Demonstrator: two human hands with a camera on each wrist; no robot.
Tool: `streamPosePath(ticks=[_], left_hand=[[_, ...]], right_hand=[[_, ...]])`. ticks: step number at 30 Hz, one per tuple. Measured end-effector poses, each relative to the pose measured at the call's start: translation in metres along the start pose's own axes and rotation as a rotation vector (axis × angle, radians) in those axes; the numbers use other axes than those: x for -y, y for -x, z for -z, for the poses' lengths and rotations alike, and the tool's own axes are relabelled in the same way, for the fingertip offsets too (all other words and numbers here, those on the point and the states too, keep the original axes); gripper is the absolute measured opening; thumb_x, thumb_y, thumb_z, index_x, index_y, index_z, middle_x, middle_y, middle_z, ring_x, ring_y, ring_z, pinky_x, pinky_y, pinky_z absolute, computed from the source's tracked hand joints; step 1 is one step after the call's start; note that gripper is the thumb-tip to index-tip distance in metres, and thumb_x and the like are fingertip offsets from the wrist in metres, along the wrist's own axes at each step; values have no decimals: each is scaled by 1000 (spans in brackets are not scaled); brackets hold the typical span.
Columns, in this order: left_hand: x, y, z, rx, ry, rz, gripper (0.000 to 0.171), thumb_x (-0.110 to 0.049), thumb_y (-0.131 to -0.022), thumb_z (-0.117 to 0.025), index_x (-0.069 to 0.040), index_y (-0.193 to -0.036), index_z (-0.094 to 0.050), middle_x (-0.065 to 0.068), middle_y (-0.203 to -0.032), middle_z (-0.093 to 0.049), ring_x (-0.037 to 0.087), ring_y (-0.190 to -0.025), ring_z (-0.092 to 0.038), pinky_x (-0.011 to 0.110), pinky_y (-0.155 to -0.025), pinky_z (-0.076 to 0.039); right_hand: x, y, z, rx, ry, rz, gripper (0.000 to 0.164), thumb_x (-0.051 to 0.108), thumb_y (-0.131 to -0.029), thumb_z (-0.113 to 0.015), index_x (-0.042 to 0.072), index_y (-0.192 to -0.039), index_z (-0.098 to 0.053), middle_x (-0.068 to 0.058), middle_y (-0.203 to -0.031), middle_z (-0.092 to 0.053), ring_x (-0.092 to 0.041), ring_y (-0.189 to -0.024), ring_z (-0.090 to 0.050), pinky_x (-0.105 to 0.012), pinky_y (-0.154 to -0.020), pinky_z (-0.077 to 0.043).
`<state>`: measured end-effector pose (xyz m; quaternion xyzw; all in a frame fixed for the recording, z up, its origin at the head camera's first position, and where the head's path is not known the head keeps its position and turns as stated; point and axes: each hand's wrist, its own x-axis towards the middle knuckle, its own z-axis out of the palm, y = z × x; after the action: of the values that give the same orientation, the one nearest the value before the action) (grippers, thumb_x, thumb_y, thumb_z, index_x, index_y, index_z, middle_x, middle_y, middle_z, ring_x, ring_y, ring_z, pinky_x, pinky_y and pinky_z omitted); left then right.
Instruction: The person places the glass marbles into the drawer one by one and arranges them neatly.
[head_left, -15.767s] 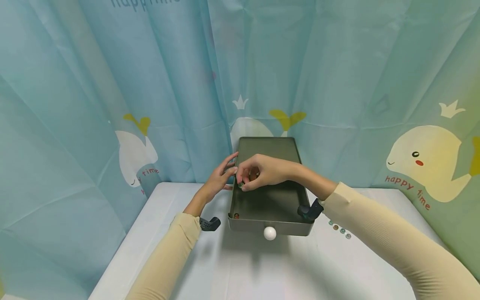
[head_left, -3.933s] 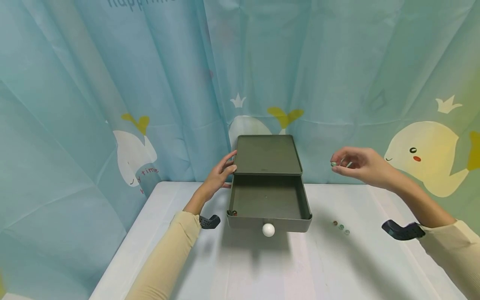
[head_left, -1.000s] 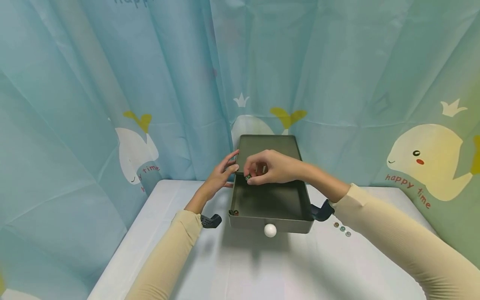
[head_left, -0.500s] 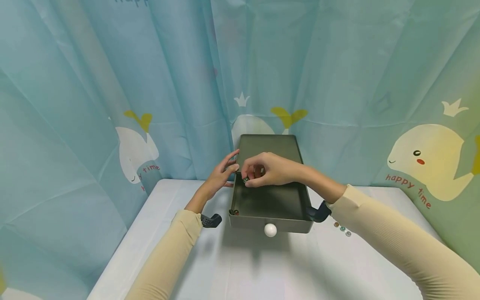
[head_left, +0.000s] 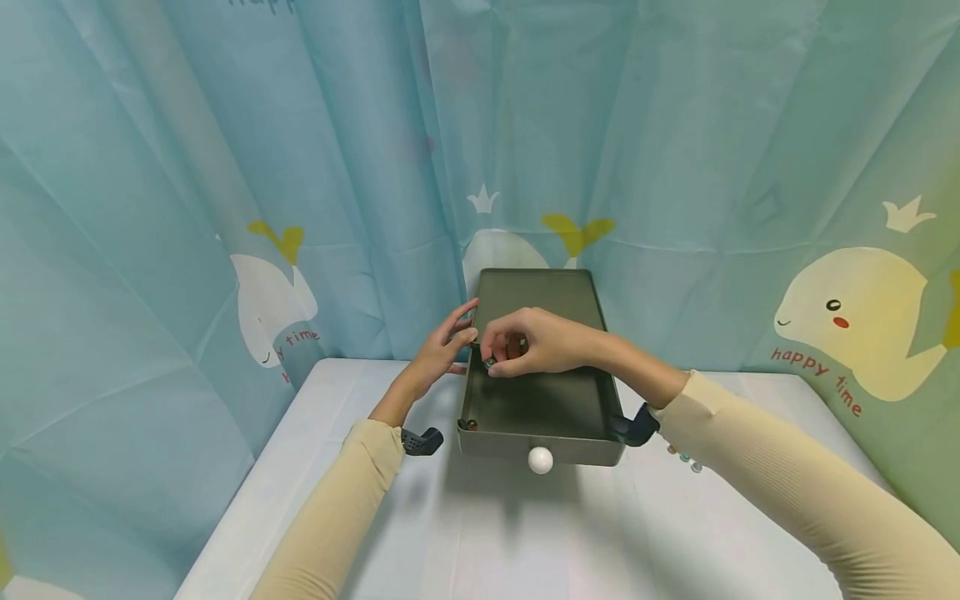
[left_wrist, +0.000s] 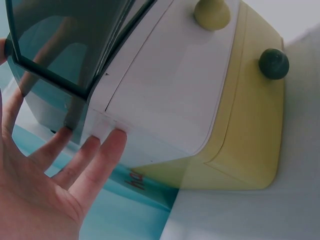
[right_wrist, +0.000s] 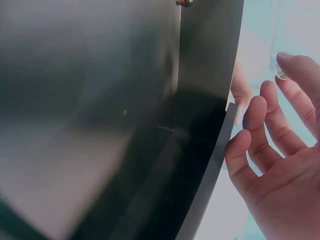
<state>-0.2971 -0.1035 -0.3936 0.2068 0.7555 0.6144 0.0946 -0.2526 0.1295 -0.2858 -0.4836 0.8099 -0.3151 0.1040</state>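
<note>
My right hand (head_left: 540, 340) pinches a small greenish glass marble (right_wrist: 281, 73) between thumb and fingertip, above the left side of a pulled-out dark green drawer (head_left: 540, 450). Inside that drawer, a reddish-brown marble (head_left: 472, 425) lies in the front left corner. My left hand (head_left: 435, 357) rests with extended fingers along the left side of the drawer cabinet (head_left: 536, 287). From the left wrist view, its fingertips (left_wrist: 118, 137) touch the cabinet's pale side, beside the white drawer (left_wrist: 170, 75).
Three marbles (head_left: 672, 448) lie on the white table (head_left: 510, 542), right of the cabinet and close to my right sleeve. A white knob (head_left: 540, 460) sticks out from the green drawer's front. Below the white drawer is a yellow drawer (left_wrist: 252, 110). A patterned curtain (head_left: 660, 167) hangs behind.
About four seconds ago my right hand held a marble out to the right; it is now over the drawer. Within the last second it edged slightly left and down. My left hand stays put.
</note>
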Motion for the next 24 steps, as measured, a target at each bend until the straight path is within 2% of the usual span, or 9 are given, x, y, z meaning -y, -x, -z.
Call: streamPosePath(ticks=[7,17,24], left_hand=[[0,0,1,9,-1,-8,59,-42,-106,-50,-40,-162,-30,13,-164,-30,39,-142,-43,61,-94,-53],[1,0,0,5,1,-1,60,-42,-106,-50,-40,-162,-29,12,-164,-30,38,-142,-44,60,-94,-53],[1,0,0,3,10,-5,61,-43,-105,-51,-40,-162,-29,13,-164,-30,39,-142,-43,63,-95,-51]], right_hand=[[0,1,0,-4,12,-7,21,21,-95,-75,8,-111,-70,3,-83,-64,-15,-70,-59,-32,-68,-51],[1,2,0,-12,6,-14,26,25,-96,-75,8,-115,-70,3,-85,-64,-15,-74,-61,-35,-74,-53],[4,5,4,-20,37,-13,26,22,-95,-75,8,-116,-70,4,-85,-64,-15,-76,-62,-38,-75,-54]])
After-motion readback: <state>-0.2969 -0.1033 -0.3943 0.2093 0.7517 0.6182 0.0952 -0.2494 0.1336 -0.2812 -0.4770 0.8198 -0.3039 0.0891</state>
